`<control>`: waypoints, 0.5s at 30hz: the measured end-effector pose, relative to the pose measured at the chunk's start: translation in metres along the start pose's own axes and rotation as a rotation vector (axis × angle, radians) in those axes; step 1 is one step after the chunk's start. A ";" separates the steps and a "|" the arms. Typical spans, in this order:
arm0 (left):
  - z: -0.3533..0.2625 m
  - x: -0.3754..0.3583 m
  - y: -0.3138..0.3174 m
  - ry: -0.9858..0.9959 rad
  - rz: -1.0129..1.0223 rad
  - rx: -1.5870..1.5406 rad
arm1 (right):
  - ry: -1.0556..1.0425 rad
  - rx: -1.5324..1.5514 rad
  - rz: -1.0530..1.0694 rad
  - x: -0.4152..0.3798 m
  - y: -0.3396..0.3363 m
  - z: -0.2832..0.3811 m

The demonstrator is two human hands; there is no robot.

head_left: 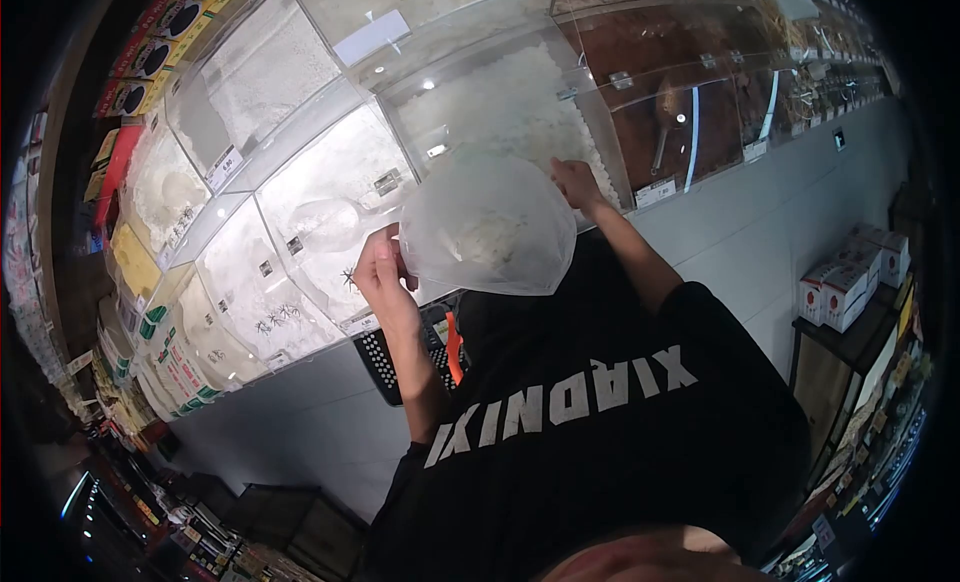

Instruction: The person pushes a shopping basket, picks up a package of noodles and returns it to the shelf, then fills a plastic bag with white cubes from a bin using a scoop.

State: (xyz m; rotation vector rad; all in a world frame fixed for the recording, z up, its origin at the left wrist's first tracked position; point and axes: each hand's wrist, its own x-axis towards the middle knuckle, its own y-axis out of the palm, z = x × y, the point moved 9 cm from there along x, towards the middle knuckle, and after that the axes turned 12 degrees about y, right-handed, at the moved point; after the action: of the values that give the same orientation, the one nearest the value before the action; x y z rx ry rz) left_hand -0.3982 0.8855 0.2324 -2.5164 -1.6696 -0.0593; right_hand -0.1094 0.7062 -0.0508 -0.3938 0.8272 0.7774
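Observation:
A translucent plastic bag (490, 222) is spread wide between my hands, with some pale contents showing at its middle. My left hand (385, 267) pinches the bag's left edge. On the other side, my right hand (577, 185) has its fingers closed at the bag's upper right edge. Behind the bag stands a clear-lidded bin of pale grains (530, 92). Just left of my left hand, a clear scoop (330, 222) lies in a bin of white powder (290, 197).
Further bins run left and right, one with reddish-brown contents (640, 112) and a metal scoop (662, 142). A black basket with an orange handle (455, 347) is below my left hand. White boxes (850, 282) sit on a shelf at right.

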 end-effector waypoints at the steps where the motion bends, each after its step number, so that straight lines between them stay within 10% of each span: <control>1: -0.002 0.001 0.001 0.017 0.020 0.019 | -0.043 -0.008 -0.020 0.000 0.000 0.004; 15: -0.008 0.017 0.005 0.076 0.131 0.178 | -0.117 -0.131 0.045 -0.137 -0.051 0.043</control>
State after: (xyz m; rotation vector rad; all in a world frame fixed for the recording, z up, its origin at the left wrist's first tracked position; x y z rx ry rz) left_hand -0.3868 0.8985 0.2421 -2.4508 -1.4117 0.0059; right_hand -0.1084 0.6350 0.0845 -0.4433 0.6797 0.8915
